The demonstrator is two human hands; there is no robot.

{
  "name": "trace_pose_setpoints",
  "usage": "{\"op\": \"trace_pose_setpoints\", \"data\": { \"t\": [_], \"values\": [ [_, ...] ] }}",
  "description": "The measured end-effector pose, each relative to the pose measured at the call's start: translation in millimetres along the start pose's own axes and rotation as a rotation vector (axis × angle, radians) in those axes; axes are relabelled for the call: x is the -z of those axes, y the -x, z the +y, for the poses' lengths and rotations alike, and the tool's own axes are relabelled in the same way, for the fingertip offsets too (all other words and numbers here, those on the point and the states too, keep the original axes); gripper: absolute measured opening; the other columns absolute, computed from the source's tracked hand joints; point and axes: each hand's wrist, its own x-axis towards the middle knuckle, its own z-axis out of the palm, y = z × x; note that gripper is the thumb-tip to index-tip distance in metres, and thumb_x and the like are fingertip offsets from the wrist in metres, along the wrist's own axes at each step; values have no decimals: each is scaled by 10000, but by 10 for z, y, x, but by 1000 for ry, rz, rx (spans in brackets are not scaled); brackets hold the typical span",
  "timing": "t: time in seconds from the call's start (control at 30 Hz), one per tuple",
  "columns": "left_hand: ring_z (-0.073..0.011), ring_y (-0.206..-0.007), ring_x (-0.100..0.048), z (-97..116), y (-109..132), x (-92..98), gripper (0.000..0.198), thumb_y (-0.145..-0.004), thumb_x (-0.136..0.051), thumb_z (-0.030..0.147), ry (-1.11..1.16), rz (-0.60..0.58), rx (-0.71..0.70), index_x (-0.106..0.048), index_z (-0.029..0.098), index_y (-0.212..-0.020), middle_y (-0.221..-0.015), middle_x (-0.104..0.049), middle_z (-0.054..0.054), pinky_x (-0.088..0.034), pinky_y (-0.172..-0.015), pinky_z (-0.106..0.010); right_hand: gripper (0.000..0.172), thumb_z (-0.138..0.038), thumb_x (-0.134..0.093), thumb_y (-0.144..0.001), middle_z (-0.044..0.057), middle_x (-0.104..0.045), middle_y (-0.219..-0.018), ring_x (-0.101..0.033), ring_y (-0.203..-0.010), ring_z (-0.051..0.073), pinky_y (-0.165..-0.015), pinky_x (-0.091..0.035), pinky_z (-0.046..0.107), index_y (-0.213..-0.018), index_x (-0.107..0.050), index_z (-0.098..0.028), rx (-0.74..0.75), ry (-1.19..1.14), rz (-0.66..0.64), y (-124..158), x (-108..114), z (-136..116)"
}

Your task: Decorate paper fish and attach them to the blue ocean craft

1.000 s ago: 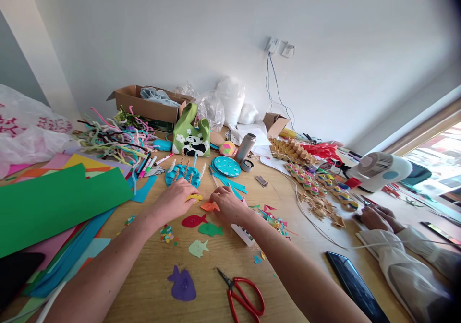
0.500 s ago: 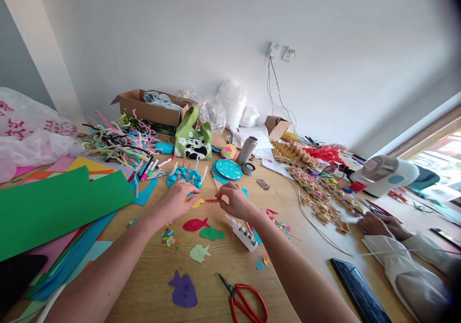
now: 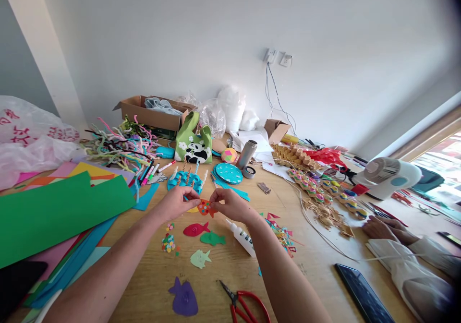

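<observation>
Step in hand, as I judge it: the orange paper fish is held just above the tabletop, at 12 o'clock from the red fish. The left hand pinches its 9 o'clock edge and the right hand its 3 o'clock edge. Thin paper calls for a light, even grip

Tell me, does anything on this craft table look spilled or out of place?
The white glue bottle lies tipped on its side on the wooden table, and small coloured paper scraps are strewn beside it.
</observation>
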Motion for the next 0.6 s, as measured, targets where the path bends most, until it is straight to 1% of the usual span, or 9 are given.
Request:
{"op": "trace_pose_setpoints", "data": {
  "t": [0.1, 0.2, 0.27, 0.33, 0.43, 0.53, 0.6],
  "values": [
    [-111, -433, -482, -37, -16, -3, 351, -641, -733, 517, 40, -12, 54, -638, 184, -700, -541, -569, 41, -397, -414, -239, 49, -145, -591, -749, -2, -676, -740, -610, -703, 137, -664, -447, 256, -732, -621, -180, -21, -47, -13, -24, -18, -15],
    [-101, -419, -439, -70, -30, -3, 351, -629, -723, 517, 87, -15, 86, -613, 189, -686, -513, -527, 58, -404, -411, -242, 29, -181, -603, -764, 12, -688, -745, -621, -710, 149, -662, -447, 265, -739, -618, -179, -43, -112, -15, -36, -30, -8],
    [-111, -449, -463, -85, -37, 4, 328, -630, -709, 497, 97, 6, 100, -619, 188, -696, -541, -555, 44, -413, -417, -244, 92, -264, -625, -792, 24, -699, -742, -627, -708, 158, -658, -443, 275, -758, -616, -180, -59, -187, -2, -37, -35, 10],
    [-138, -526, -536, -100, -46, 17, 296, -634, -696, 467, 94, 52, 96, -632, 185, -697, -595, -609, 14, -433, -452, -246, 197, -369, -662, -793, 30, -703, -727, -621, -696, 159, -647, -433, 278, -769, -616, -180, -61, -263, 17, -35, -43, 40],
    [-180, -655, -621, -128, -60, 32, 265, -645, -683, 438, 106, 104, 77, -653, 183, -707, -662, -668, -21, -480, -542, -265, 333, -463, -769, -692, 25, -699, -731, -612, -689, 155, -643, -430, 277, -774, -619, -177, -65, -387, 46, -38, -79, 99],
    [-198, -687, -649, -156, -70, 32, 271, -654, -677, 448, 132, 107, 72, -661, 187, -726, -684, -690, -28, -503, -579, -285, 433, -471, -852, -569, 12, -691, -736, -624, -703, 158, -668, -455, 286, -787, -617, -181, -88, -547, 71, -55, -142, 148],
    [-201, -692, -660, -165, -73, 29, 275, -655, -681, 452, 142, 106, 64, -660, 187, -726, -693, -700, -31, -510, -596, -291, 449, -455, -868, -544, 1, -681, -712, -626, -695, 157, -678, -465, 290, -800, -619, -183, -88, -605, 84, -69, -184, 160]
  ]
}}
